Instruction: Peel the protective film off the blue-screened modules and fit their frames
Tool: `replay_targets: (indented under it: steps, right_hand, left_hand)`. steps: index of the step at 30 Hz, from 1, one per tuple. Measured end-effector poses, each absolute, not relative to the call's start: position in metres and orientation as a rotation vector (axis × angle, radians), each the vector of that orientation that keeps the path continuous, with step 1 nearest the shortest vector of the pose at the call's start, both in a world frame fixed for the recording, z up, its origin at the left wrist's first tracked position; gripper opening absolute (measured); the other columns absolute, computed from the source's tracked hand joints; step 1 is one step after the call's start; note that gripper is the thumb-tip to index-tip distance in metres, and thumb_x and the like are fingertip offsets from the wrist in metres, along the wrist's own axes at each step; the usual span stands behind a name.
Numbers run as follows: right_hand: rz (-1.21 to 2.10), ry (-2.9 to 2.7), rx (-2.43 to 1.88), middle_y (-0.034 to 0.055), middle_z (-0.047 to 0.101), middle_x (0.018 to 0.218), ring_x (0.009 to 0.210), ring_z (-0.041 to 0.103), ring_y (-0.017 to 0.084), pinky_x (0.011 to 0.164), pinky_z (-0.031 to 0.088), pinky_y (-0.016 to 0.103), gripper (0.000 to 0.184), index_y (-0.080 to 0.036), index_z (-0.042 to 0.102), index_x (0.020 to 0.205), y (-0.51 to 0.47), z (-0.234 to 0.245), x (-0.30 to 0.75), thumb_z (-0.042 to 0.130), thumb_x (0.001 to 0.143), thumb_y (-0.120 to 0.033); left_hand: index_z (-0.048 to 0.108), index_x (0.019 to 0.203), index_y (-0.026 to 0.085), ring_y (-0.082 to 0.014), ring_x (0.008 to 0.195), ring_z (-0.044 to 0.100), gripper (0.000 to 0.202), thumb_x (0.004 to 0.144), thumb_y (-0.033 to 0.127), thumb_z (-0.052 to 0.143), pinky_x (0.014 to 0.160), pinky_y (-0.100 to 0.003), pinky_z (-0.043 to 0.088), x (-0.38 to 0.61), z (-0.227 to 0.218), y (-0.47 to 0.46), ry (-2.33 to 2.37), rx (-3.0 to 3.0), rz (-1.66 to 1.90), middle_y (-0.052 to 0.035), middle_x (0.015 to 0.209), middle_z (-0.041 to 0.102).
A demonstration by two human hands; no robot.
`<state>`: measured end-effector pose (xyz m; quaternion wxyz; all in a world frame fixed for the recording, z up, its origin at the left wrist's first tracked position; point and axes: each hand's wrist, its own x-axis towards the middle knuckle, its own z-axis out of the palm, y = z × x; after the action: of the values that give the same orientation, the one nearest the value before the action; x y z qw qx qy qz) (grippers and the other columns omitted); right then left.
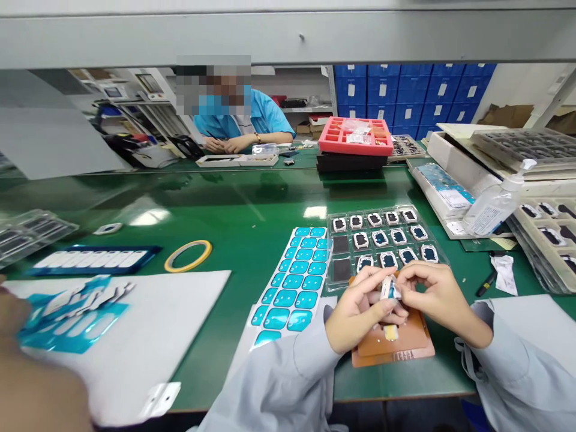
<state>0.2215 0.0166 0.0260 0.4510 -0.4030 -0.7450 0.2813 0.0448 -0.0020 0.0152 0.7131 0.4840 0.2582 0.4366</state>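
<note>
Left hand (360, 312) and right hand (443, 300) pinched on a small white-and-blue part (390, 289), above a brown rubber pad (391, 343); clear plastic tray of white-framed parts (387, 240) just beyond, teal sticker sheet (292, 288) alongside.

A green-topped workbench (216, 204) runs across the view, with a roll of yellow tape (193, 242) lying on it. A pump bottle of clear gel (490, 210) stands at the right, beside stacked white trays (454, 144). Farther off, a pink foam tray (355, 150) sits on a stack of black trays (346, 163). Across the bench, a co-worker in a light blue shirt (265, 114) sits with both hands together near a white tray (236, 160). Blue storage bins (405, 90) line the back wall.
</note>
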Motion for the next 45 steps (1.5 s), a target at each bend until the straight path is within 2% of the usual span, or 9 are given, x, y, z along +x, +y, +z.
replay_targets:
  steps: [6, 11, 17, 24, 26, 28, 32, 38, 45]
  right_hand:
    - [0.545, -1.783, -0.873, 0.0007, 0.065, 0.069, 0.06, 0.059, 0.015, 0.052, 0.048, 0.025, 0.013, -0.021, 0.064, 0.071, 0.011, 0.034, 0.221, 0.058, 0.073, -0.009]
    - [0.66, -1.823, -0.9, -0.0006, 0.062, 0.063, 0.054, 0.054, 0.013, 0.05, 0.045, 0.024, 0.011, -0.02, 0.062, 0.067, 0.012, 0.033, 0.223, 0.06, 0.072, -0.01]
    - [0.743, -1.837, -1.008, -0.0006, 0.06, 0.06, 0.052, 0.052, 0.013, 0.049, 0.045, 0.024, 0.011, -0.02, 0.063, 0.065, 0.014, 0.026, 0.221, 0.059, 0.072, -0.012]
    - [0.626, -1.806, -0.942, 0.0011, 0.065, 0.067, 0.058, 0.057, 0.015, 0.053, 0.048, 0.026, 0.012, -0.021, 0.066, 0.071, 0.012, 0.03, 0.219, 0.061, 0.077, -0.012]
    - [0.691, -1.767, -0.879, 0.0028, 0.067, 0.071, 0.063, 0.06, 0.016, 0.057, 0.05, 0.028, 0.009, -0.022, 0.067, 0.073, 0.012, 0.033, 0.221, 0.064, 0.08, -0.016]
    - [0.835, -1.653, -0.822, 0.0037, 0.067, 0.072, 0.066, 0.061, 0.018, 0.058, 0.051, 0.029, 0.008, -0.022, 0.067, 0.073, 0.013, 0.036, 0.225, 0.067, 0.081, -0.024]
    - [1.119, -1.268, -0.884, 0.0014, 0.061, 0.07, 0.057, 0.055, 0.015, 0.049, 0.048, 0.026, 0.021, -0.022, 0.063, 0.075, 0.018, 0.042, 0.236, 0.077, 0.072, -0.037]
    - [1.339, -1.128, -0.982, -0.0003, 0.053, 0.067, 0.052, 0.046, 0.012, 0.046, 0.042, 0.024, 0.022, -0.023, 0.059, 0.074, 0.029, 0.042, 0.241, 0.074, 0.066, -0.035]
    - [1.522, -1.158, -0.949, -0.0002, 0.05, 0.064, 0.053, 0.044, 0.014, 0.046, 0.038, 0.025, 0.02, -0.022, 0.055, 0.07, 0.027, 0.039, 0.239, 0.069, 0.067, -0.036]
  left_hand:
    - [0.063, 0.122, 0.027, -0.0152, 0.082, 0.068, 0.05, 0.077, 0.045, 0.075, 0.08, -0.039, 0.063, 0.045, 0.016, -0.001, 0.56, 1.071, 0.94, -0.0047, 0.116, 0.04]
    - [0.06, 0.119, 0.025, -0.0134, 0.075, 0.069, 0.053, 0.076, 0.051, 0.073, 0.075, -0.034, 0.064, 0.042, 0.015, 0.001, 0.561, 0.964, 0.921, -0.0046, 0.111, 0.048]
    - [0.063, 0.117, 0.026, -0.0118, 0.072, 0.068, 0.049, 0.075, 0.049, 0.074, 0.074, -0.037, 0.064, 0.044, 0.015, 0.0, 0.597, 1.009, 0.939, -0.0042, 0.117, 0.04]
    - [0.062, 0.121, 0.023, -0.0133, 0.073, 0.069, 0.054, 0.075, 0.05, 0.074, 0.073, -0.038, 0.064, 0.044, 0.017, 0.0, 0.613, 1.052, 0.902, -0.0065, 0.119, 0.041]
    - [0.061, 0.119, 0.021, -0.0142, 0.071, 0.07, 0.053, 0.076, 0.049, 0.073, 0.067, -0.034, 0.064, 0.043, 0.014, 0.0, 0.595, 1.045, 0.898, -0.0073, 0.116, 0.049]
    - [0.058, 0.117, 0.019, -0.0147, 0.067, 0.071, 0.05, 0.079, 0.049, 0.071, 0.06, -0.029, 0.063, 0.041, 0.01, 0.001, 0.529, 1.0, 0.893, -0.0061, 0.101, 0.061]
    - [0.052, 0.108, 0.018, -0.015, 0.064, 0.072, 0.046, 0.084, 0.054, 0.064, 0.055, -0.02, 0.059, 0.037, 0.004, 0.008, 0.381, 0.829, 0.912, -0.0017, 0.074, 0.069]
    - [0.052, 0.105, 0.017, -0.0127, 0.063, 0.071, 0.053, 0.078, 0.059, 0.068, 0.055, -0.016, 0.059, 0.035, 0.006, 0.014, 0.399, 0.689, 0.932, 0.0004, 0.07, 0.069]
    - [0.052, 0.108, 0.017, -0.0131, 0.061, 0.07, 0.051, 0.081, 0.059, 0.065, 0.052, -0.019, 0.059, 0.035, 0.004, 0.012, 0.36, 0.707, 0.924, -0.0003, 0.073, 0.068]
